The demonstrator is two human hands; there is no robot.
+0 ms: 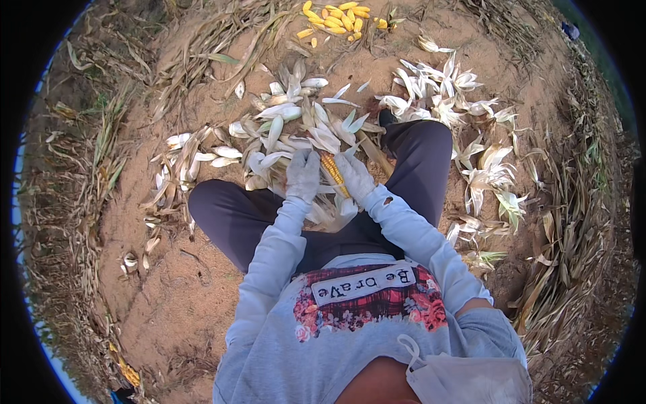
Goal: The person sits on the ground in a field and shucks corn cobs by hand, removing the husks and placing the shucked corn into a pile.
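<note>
In front of my lap, a yellow ear of corn (334, 174) is partly bared, its husk (330, 212) peeled down and hanging below it. My right hand (356, 177), in a pale work glove, grips the ear along its right side. On the other side is my left hand (304, 177), also gloved, with its fingers curled in; pale husk shows between it and the ear, but its fingertips are hidden. Just beyond both hands lies a heap of ears still in their husks (282, 113), some touching my crossed legs (416, 161).
Bare yellow cobs (345, 20) lie piled at the far side. Empty husks (484, 171) are strewn on the right, and more husked ears (189, 156) lie left. Dry corn stalks (570, 232) ring the sandy soil (166, 303). More yellow corn (127, 371) is at lower left.
</note>
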